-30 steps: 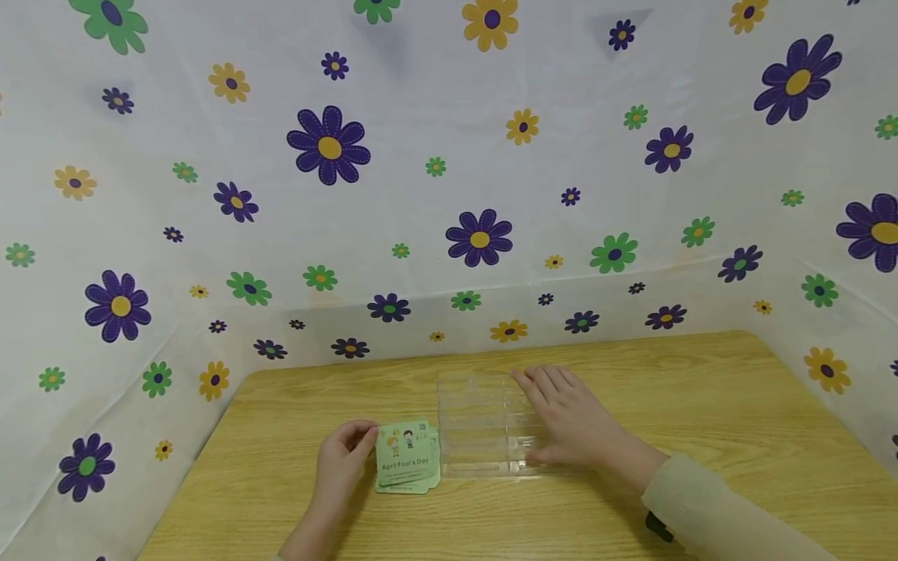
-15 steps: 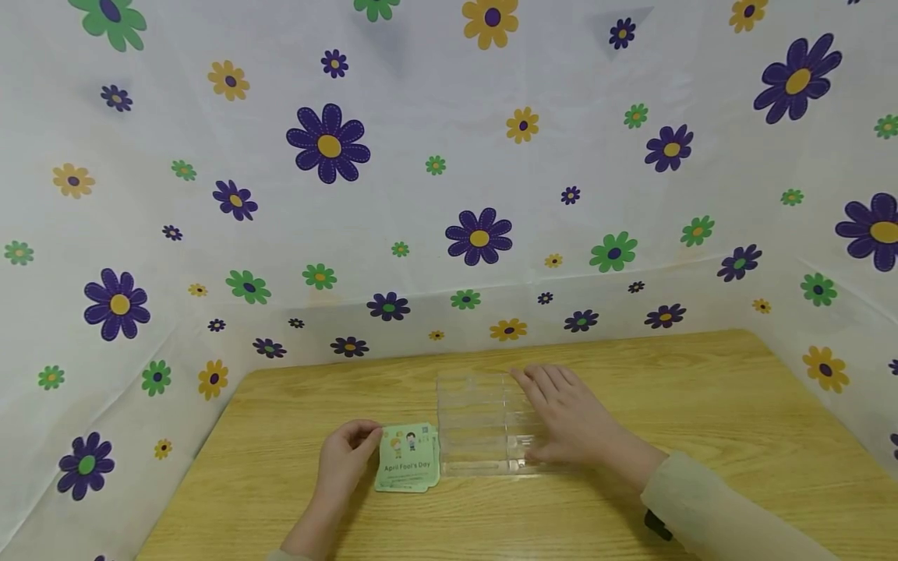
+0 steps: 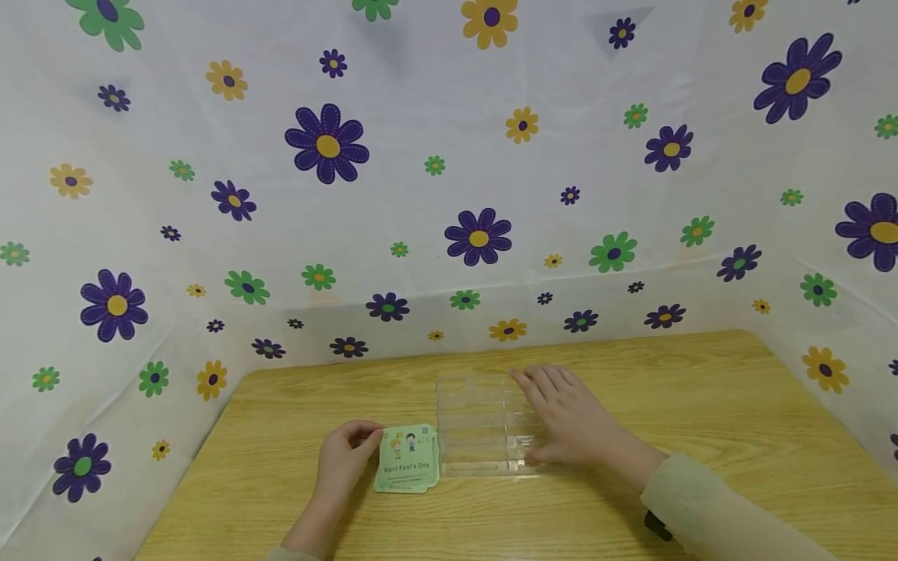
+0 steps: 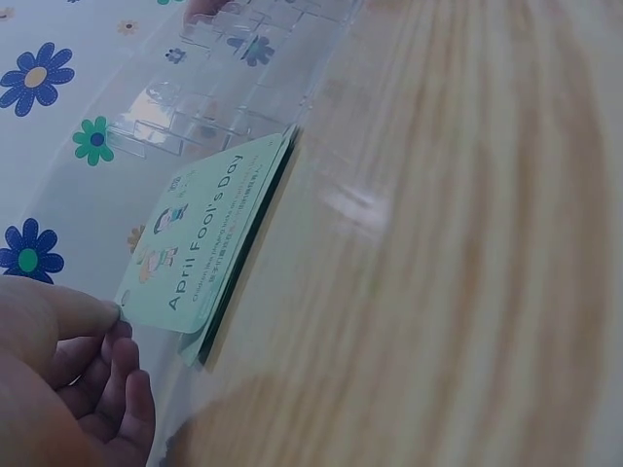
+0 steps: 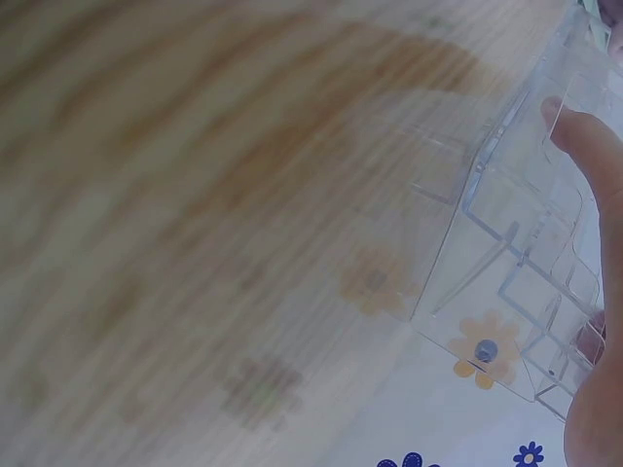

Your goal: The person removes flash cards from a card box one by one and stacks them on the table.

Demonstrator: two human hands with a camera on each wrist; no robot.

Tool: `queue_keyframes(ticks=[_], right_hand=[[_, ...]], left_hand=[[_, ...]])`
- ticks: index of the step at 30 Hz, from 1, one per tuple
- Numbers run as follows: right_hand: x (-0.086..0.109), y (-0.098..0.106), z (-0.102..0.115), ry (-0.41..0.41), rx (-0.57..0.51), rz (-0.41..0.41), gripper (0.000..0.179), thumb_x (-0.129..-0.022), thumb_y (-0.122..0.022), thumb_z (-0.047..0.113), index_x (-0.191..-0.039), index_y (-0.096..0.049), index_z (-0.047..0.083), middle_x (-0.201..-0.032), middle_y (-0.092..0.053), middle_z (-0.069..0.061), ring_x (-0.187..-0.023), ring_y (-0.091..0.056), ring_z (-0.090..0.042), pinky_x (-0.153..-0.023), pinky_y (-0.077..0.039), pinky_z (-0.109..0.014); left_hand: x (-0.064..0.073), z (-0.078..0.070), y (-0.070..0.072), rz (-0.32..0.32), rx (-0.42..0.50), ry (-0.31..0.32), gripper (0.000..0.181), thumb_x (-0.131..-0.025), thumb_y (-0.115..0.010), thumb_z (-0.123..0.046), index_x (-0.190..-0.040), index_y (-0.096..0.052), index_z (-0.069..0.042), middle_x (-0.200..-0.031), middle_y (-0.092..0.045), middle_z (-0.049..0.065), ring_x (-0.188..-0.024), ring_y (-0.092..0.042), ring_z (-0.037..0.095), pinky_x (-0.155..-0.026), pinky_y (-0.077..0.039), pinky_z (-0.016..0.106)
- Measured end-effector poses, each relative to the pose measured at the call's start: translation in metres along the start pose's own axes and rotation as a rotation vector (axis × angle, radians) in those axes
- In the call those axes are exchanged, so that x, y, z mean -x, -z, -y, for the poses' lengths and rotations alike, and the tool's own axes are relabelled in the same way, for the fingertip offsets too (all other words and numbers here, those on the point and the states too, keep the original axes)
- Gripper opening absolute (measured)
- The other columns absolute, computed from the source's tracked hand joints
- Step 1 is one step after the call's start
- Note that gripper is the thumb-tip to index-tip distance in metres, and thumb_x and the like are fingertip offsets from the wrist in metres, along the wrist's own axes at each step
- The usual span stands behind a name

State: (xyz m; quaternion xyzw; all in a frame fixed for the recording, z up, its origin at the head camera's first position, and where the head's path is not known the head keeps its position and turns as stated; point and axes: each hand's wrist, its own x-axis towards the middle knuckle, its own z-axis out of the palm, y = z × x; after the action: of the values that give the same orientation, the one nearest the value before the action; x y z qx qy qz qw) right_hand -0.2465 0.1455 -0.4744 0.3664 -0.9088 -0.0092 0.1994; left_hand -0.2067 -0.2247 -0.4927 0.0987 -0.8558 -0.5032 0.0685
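A small stack of pale green cards (image 3: 407, 460) lies on the table, its top card printed "April Fool's Day" with two cartoon figures. At its left edge my left hand (image 3: 342, 460) pinches a corner of the top card (image 4: 209, 229) between thumb and index finger; the other fingers are loosely curled below. Right beside the cards stands a clear plastic organizer (image 3: 473, 427) with several compartments. My right hand (image 3: 571, 417) spans the organizer's right part and holds it, thumb (image 5: 584, 141) over the near wall and fingers toward the far side. The hand hides much of that part.
The wood-grain table (image 3: 302, 397) extends around the cards and organizer. Behind it and at both sides hangs a white cloth (image 3: 400, 179) printed with purple, yellow and green flowers. A black item (image 3: 658, 526) shows under the right sleeve.
Since a second ago, my left hand has shifted slightly right and the top card has straightened over the stack. My right hand and the organizer have stayed in place.
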Motion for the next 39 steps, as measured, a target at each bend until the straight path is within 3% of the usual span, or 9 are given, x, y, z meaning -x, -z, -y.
queue_keyframes(ticks=[32,39], right_hand=[[0.0003,0.0020,0.0007,0.001,0.005,-0.006,0.129,-0.071,-0.082,0.079,-0.163,-0.033,0.003,-0.149,-0.053,-0.015,-0.135,-0.052,-0.031,-0.120,-0.043,-0.049],[0.0000,0.0008,0.0003,0.002,0.004,-0.009,0.129,-0.071,-0.082,0.079,-0.163,-0.033,0.003,-0.149,-0.053,-0.015,-0.135,-0.052,-0.031,-0.120,-0.043,-0.049]], left_hand=[[-0.0049,-0.0015,0.0020,0.003,-0.104,-0.053,0.010,-0.096,-0.075,-0.004,-0.102,-0.078,0.003,-0.098,-0.077,0.014,-0.082,-0.060,0.011,-0.068,-0.049,0.017],[-0.0053,-0.0019,0.0019,0.009,-0.088,-0.035,0.011,-0.097,-0.075,-0.005,-0.104,-0.078,0.003,-0.100,-0.077,0.015,-0.083,-0.059,0.011,-0.067,-0.048,0.017]])
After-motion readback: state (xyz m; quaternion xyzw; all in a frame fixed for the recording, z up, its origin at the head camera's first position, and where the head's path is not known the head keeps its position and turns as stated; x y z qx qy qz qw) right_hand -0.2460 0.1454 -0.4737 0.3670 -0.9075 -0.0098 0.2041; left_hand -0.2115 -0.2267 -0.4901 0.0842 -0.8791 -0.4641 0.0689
